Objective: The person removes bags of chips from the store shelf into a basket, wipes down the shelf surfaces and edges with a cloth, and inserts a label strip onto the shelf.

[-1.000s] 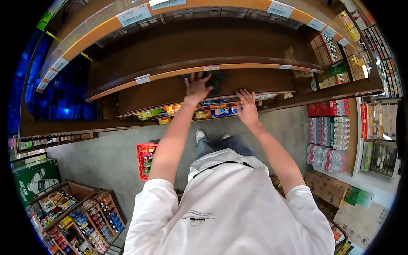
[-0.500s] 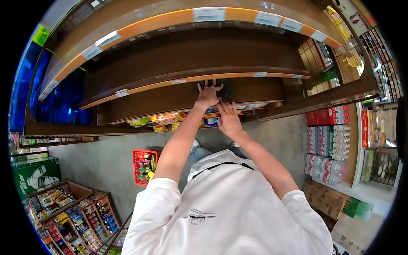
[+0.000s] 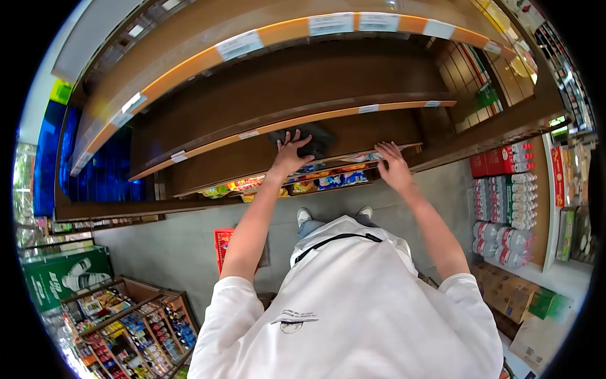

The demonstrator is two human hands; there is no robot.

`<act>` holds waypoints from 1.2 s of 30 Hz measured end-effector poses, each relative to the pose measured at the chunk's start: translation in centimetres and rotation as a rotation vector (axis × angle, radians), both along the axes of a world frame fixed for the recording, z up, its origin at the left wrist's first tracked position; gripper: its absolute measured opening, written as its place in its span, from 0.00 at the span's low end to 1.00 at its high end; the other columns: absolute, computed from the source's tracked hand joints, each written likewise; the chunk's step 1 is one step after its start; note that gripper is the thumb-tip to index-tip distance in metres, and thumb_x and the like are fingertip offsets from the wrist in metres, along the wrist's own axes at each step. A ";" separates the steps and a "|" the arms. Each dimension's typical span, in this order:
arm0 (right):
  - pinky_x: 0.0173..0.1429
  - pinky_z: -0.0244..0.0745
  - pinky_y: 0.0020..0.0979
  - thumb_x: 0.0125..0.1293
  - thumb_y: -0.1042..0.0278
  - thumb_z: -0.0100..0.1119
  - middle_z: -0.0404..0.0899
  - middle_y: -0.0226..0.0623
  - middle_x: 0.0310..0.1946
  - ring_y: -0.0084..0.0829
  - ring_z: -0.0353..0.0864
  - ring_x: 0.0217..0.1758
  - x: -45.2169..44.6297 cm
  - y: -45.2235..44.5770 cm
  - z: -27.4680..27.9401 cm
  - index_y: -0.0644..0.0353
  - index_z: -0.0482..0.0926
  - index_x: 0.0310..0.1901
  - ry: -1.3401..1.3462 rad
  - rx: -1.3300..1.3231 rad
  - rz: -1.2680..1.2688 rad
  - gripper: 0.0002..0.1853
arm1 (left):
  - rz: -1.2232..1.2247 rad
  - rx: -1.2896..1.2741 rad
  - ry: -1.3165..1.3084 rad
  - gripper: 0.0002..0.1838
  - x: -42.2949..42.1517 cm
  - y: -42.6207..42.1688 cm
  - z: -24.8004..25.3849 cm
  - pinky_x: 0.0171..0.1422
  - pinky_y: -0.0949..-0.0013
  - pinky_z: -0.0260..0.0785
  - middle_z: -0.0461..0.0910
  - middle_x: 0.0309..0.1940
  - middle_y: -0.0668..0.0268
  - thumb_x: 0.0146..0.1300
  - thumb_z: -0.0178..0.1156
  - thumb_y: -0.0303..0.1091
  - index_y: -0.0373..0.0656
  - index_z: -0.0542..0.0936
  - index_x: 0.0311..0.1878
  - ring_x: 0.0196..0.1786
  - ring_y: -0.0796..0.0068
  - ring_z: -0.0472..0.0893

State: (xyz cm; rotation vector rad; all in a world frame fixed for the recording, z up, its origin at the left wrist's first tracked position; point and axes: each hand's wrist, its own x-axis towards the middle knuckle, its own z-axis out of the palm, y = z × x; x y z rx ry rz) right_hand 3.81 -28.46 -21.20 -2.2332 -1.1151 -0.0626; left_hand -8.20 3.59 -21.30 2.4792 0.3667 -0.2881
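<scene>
My left hand (image 3: 290, 155) lies with its fingers spread on a dark cloth (image 3: 320, 140), which rests on the brown lower shelf (image 3: 221, 155). The cloth extends past the fingers to the right. Farther right, my right hand (image 3: 392, 165) has its extended fingers on the front edge of that same shelf, holding nothing. Colourful snack packets (image 3: 328, 182) show below the shelf edge, between and beneath my hands. Above is another brown shelf (image 3: 284, 82) with an orange price rail.
A red basket (image 3: 223, 243) stands on the floor, partly behind my left arm. Bottle packs (image 3: 502, 243) and cardboard boxes (image 3: 502, 287) are at the right. A goods rack (image 3: 136, 328) and a green box (image 3: 66, 278) stand at the lower left.
My hands were close together half a second ago and are now apart. My left hand has shifted left, and my right hand has moved right along the shelf edge.
</scene>
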 end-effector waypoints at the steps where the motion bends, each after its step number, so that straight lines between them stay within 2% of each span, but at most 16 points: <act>1: 0.76 0.57 0.44 0.59 0.75 0.56 0.78 0.48 0.55 0.45 0.72 0.64 -0.3 0.6 -0.7 0.65 0.78 0.54 -0.014 0.011 -0.038 0.19 | -0.017 0.007 0.003 0.38 0.5 -0.5 0.6 0.79 0.37 0.32 0.49 0.78 0.59 0.56 0.69 0.49 0.65 0.67 0.71 0.80 0.49 0.42; 4: 0.76 0.58 0.45 0.57 0.74 0.57 0.79 0.47 0.54 0.45 0.73 0.63 -1.0 1.8 -1.1 0.66 0.79 0.52 -0.047 0.064 -0.126 0.19 | -0.011 0.127 0.091 0.39 2.8 -2.5 1.1 0.77 0.33 0.32 0.50 0.78 0.59 0.56 0.69 0.49 0.65 0.66 0.72 0.79 0.46 0.44; 6: 0.76 0.57 0.45 0.56 0.74 0.57 0.79 0.48 0.53 0.46 0.73 0.63 -1.5 2.0 -0.5 0.67 0.79 0.50 -0.057 0.102 -0.157 0.18 | -0.083 0.107 0.016 0.39 5.1 -4.1 0.3 0.76 0.30 0.32 0.50 0.78 0.58 0.57 0.67 0.49 0.65 0.65 0.73 0.79 0.43 0.44; 9: 0.76 0.57 0.46 0.56 0.75 0.57 0.80 0.48 0.52 0.46 0.73 0.62 -1.2 1.9 -1.0 0.67 0.79 0.50 -0.027 0.102 -0.148 0.18 | -0.197 0.135 -0.036 0.39 9.2 -7.6 -0.2 0.77 0.32 0.32 0.50 0.78 0.58 0.56 0.67 0.49 0.65 0.66 0.72 0.79 0.45 0.43; 13: 0.75 0.59 0.46 0.55 0.77 0.57 0.80 0.48 0.51 0.45 0.74 0.61 -1.3 2.4 -1.7 0.68 0.80 0.49 -0.027 0.108 -0.183 0.18 | -0.222 0.108 0.029 0.39 12.3 -10.2 -0.3 0.78 0.35 0.29 0.50 0.78 0.59 0.55 0.68 0.50 0.65 0.66 0.72 0.79 0.48 0.45; 16: 0.75 0.59 0.46 0.55 0.77 0.57 0.81 0.48 0.50 0.45 0.75 0.60 -1.4 2.3 -1.6 0.67 0.81 0.48 -0.009 0.153 -0.179 0.17 | -0.295 -0.003 -0.023 0.39 10.9 -7.9 -0.3 0.81 0.45 0.28 0.46 0.79 0.58 0.59 0.67 0.47 0.64 0.63 0.74 0.80 0.51 0.40; 19: 0.75 0.59 0.46 0.56 0.77 0.56 0.81 0.47 0.49 0.45 0.75 0.60 -1.4 2.1 -1.4 0.68 0.81 0.48 0.010 0.189 -0.158 0.17 | -0.242 -0.044 -0.001 0.38 7.4 -3.1 0.4 0.81 0.48 0.25 0.46 0.79 0.61 0.59 0.67 0.46 0.64 0.65 0.73 0.81 0.55 0.37; 22: 0.75 0.60 0.45 0.57 0.77 0.56 0.81 0.47 0.51 0.44 0.75 0.61 -0.9 1.7 -1.3 0.67 0.81 0.48 0.074 0.214 -0.137 0.16 | -0.176 -0.065 0.062 0.40 3.1 2.7 0.9 0.81 0.48 0.25 0.46 0.79 0.63 0.57 0.70 0.44 0.62 0.64 0.73 0.81 0.58 0.36; 24: 0.75 0.59 0.43 0.58 0.75 0.56 0.80 0.47 0.54 0.43 0.74 0.63 -0.2 1.2 -1.6 0.67 0.81 0.49 0.152 0.212 -0.110 0.16 | -0.098 -0.081 0.042 0.38 0.2 5.0 1.6 0.82 0.50 0.25 0.50 0.78 0.61 0.57 0.70 0.45 0.61 0.67 0.72 0.81 0.61 0.36; 29: 0.77 0.55 0.43 0.59 0.73 0.57 0.78 0.47 0.57 0.43 0.71 0.66 0.1 0.3 -0.9 0.67 0.80 0.52 0.197 0.122 -0.025 0.19 | -0.044 -0.029 0.083 0.39 0.6 3.7 1.5 0.81 0.49 0.27 0.47 0.78 0.60 0.58 0.69 0.43 0.60 0.66 0.72 0.81 0.61 0.34; 31: 0.79 0.52 0.42 0.58 0.71 0.58 0.76 0.49 0.59 0.43 0.69 0.68 -0.5 0.4 -0.7 0.70 0.77 0.55 0.070 0.088 0.006 0.22 | -0.123 0.006 0.061 0.39 2.4 1.8 1.8 0.81 0.49 0.26 0.47 0.78 0.60 0.58 0.69 0.42 0.59 0.65 0.73 0.81 0.61 0.34; 32: 0.80 0.50 0.42 0.58 0.70 0.58 0.73 0.49 0.62 0.42 0.66 0.70 -0.8 0.2 -0.4 0.71 0.75 0.58 0.088 0.041 0.017 0.25 | -0.251 0.084 0.049 0.41 3.9 0.8 2.1 0.81 0.47 0.31 0.45 0.79 0.59 0.59 0.68 0.41 0.60 0.62 0.75 0.81 0.53 0.37; 36: 0.80 0.48 0.42 0.57 0.71 0.57 0.71 0.49 0.64 0.42 0.63 0.73 -1.0 0.2 -0.4 0.71 0.72 0.60 0.084 -0.001 0.026 0.27 | -0.418 -0.023 0.065 0.40 12.0 -5.4 0.9 0.81 0.44 0.25 0.46 0.79 0.60 0.59 0.67 0.41 0.63 0.62 0.74 0.81 0.55 0.35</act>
